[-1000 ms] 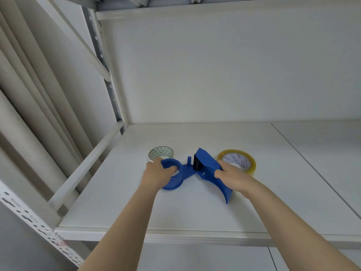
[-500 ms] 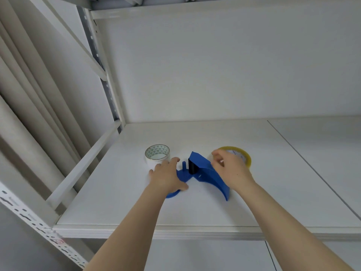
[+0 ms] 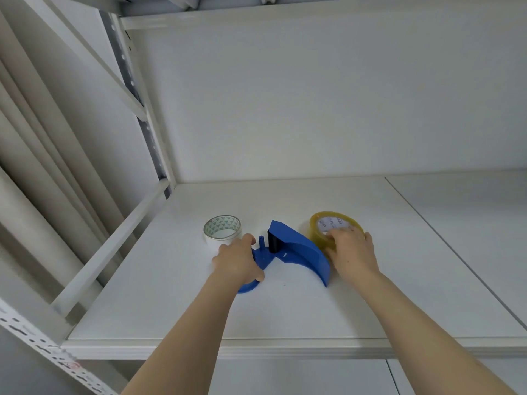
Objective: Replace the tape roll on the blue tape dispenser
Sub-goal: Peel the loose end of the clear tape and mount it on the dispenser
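Two hands on my feed, both down on the white shelf (image 3: pixel 285 315). Far left: curtain folds (image 3: pixel 34 155) and the rack's metal post (image 3: pixel 134 89). Next, a clear tape roll (image 3: pixel 222 230) w/ green-patterned core lies flat, just left of the dispenser, untouched. Left hand (image 3: pixel 238 262) lies palm-down over the round end of the blue tape dispenser (image 3: pixel 296 250), fingers curled on its rim, pinning it to the shelf; its spindle peg stands bare beside the thumb. Dispenser lies on its side, mid-shelf, btwn the rolls. Right hand (image 3: pixel 352 253) is draped over the near edge of the yellow tape roll (image 3: pixel 332 226), fingers partly closed on it; roll sits flat, just right of the dispenser.
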